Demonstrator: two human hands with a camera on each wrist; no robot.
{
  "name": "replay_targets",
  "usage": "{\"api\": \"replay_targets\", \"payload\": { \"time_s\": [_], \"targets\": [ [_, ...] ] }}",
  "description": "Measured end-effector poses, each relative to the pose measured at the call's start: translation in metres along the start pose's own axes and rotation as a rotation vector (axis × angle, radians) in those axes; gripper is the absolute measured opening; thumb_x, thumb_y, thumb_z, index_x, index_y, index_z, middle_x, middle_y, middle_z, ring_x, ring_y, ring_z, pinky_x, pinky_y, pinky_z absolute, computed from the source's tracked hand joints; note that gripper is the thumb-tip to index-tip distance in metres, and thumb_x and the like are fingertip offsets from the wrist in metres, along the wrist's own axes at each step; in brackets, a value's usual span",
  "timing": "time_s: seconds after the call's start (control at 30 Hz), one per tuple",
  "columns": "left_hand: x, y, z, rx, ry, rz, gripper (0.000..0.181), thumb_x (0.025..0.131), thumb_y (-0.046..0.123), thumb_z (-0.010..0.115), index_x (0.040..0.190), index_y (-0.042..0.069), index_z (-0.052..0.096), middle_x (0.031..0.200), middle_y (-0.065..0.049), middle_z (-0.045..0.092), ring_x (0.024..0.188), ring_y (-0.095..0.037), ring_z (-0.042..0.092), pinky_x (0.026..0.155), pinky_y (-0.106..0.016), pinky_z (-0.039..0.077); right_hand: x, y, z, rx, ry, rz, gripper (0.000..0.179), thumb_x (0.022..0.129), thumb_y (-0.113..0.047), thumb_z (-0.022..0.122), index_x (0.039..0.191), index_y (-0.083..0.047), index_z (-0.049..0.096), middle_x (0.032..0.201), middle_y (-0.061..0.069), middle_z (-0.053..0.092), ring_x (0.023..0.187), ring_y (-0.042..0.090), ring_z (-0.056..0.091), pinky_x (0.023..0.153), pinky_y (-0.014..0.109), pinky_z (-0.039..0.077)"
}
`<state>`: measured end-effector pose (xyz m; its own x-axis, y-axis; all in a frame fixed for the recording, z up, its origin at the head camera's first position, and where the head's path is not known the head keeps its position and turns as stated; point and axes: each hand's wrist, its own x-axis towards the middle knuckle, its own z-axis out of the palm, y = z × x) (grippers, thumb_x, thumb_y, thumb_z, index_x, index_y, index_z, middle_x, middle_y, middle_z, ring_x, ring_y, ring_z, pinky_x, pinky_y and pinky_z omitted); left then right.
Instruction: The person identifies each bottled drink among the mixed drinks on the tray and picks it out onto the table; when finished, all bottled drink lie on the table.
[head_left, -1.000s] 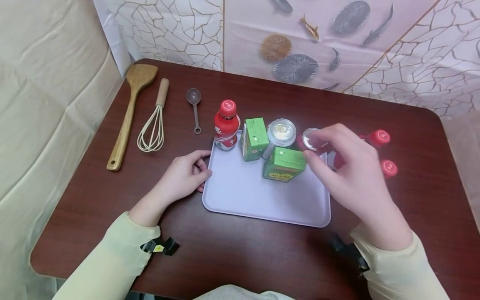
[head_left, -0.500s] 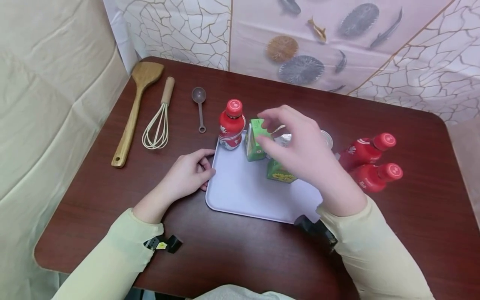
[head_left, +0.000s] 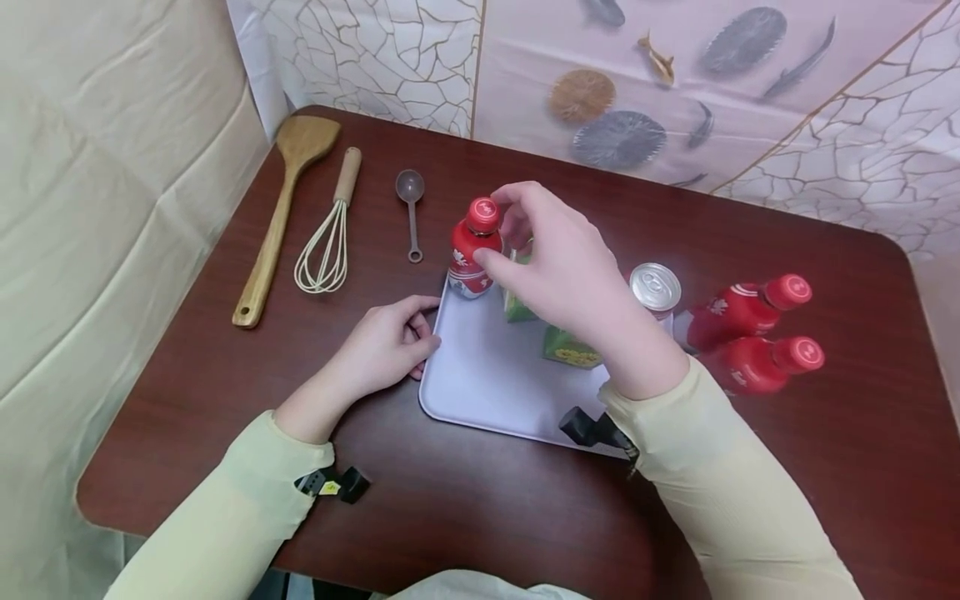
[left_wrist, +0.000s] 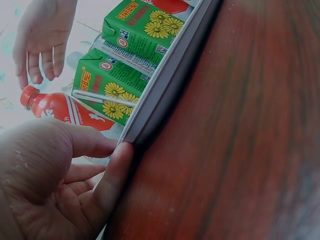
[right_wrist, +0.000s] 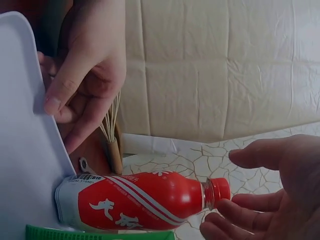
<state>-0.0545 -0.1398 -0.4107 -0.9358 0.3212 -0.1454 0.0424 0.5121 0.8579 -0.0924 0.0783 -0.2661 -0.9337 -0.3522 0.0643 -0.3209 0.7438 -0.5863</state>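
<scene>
The left hand (head_left: 386,346) pinches the left rim of a pale lilac tray (head_left: 487,383), its thumb and fingers on the rim in the left wrist view. My right hand (head_left: 573,267) hovers around the top of a red bottle (right_wrist: 145,200) standing upright at the tray's far left corner. In the right wrist view its thumb and fingers are spread either side of the red cap, with a gap at the thumb. Two green drink cartons (head_left: 573,348) stand on the tray, partly covered by the right hand in the head view. A silver-topped can (head_left: 655,287) stands at the right.
Two more red bottles (head_left: 738,312) stand at the tray's right side. Left of the tray lie a wooden spatula (head_left: 281,217), a whisk (head_left: 327,242) and a grey measuring spoon (head_left: 411,208). A patterned cloth (head_left: 367,67) hangs behind the brown table (head_left: 525,517).
My right hand has moved left from the can at the right, over the cartons, to the red bottle at the far left. The left hand stays on the tray's rim. The head view has shifted slightly.
</scene>
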Motion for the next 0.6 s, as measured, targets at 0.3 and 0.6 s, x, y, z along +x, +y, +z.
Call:
{"api": "replay_targets", "payload": {
  "time_s": [0.3, 0.6],
  "targets": [
    [0.0, 0.0, 0.001, 0.011, -0.002, -0.004, 0.05, 0.095, 0.011, 0.07, 0.142, 0.006, 0.057, 0.087, -0.006, 0.066, 0.054, -0.013, 0.066, 0.057, -0.03, 0.059, 0.013, -0.002, 0.009, -0.131, -0.035, 0.049, 0.058, 0.091, -0.03, 0.075, 0.141, -0.012, 0.052, 0.11, 0.004, 0.062, 0.095, 0.019, 0.059, 0.083, 0.04, 0.05],
    [0.001, -0.001, 0.001, 0.015, 0.003, -0.001, 0.05, 0.095, 0.011, 0.071, 0.142, 0.005, 0.057, 0.086, -0.006, 0.066, 0.054, -0.013, 0.067, 0.057, -0.031, 0.058, 0.026, 0.007, 0.016, -0.174, -0.064, 0.071, 0.043, 0.092, -0.026, 0.071, 0.13, -0.009, 0.061, 0.113, 0.008, 0.058, 0.094, 0.024, 0.059, 0.084, 0.041, 0.051]
  ]
}}
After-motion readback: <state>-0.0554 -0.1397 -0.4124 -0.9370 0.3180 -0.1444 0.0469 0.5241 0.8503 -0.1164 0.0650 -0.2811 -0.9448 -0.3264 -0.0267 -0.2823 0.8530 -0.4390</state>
